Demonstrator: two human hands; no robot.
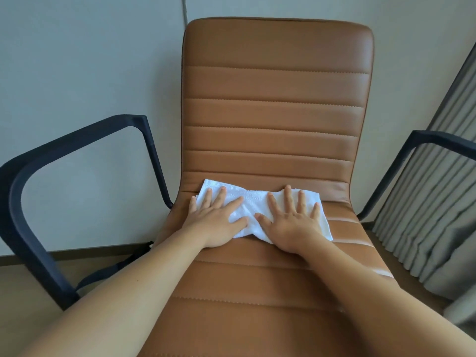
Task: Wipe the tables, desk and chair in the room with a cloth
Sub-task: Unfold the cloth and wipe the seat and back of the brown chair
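Grey wall (90, 73) backs a brown chair (275, 112). Left hand (219, 220) and right hand (291, 225), fingers spread flat, press a white cloth (247, 202) at the seat's rear edge; bare seat lies nearer, black armrests (31, 189) outside both hands.

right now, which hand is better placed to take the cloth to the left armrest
Left, probably. The left hand presses the white cloth on the side nearest that black armrest; the right hand would have to reach across.

Soft, even daylight, faint sheen on the chair (277, 86), wide-angle bending at the edges, sharp focus.
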